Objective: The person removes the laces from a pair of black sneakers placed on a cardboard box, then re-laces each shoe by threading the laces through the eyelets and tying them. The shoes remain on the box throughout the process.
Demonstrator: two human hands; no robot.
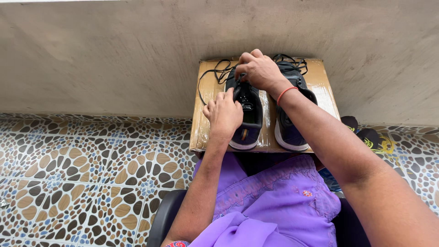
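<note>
left hand (223, 114) fingers steady the soft dark shoe (247, 116); right hand (259, 69) fingers pinch its thin, limp lace (215, 73), probably best held near the eyelets.

home, pebble-tile floor (91, 164), plaster wall (114, 55)

Both hands (223, 114) (259, 71) reach forward, fingers curled.

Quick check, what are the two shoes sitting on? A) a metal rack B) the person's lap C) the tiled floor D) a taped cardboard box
D: both dark shoes rest on a brown taped cardboard box against the wall, with the left hand and right hand on the left one.
</note>
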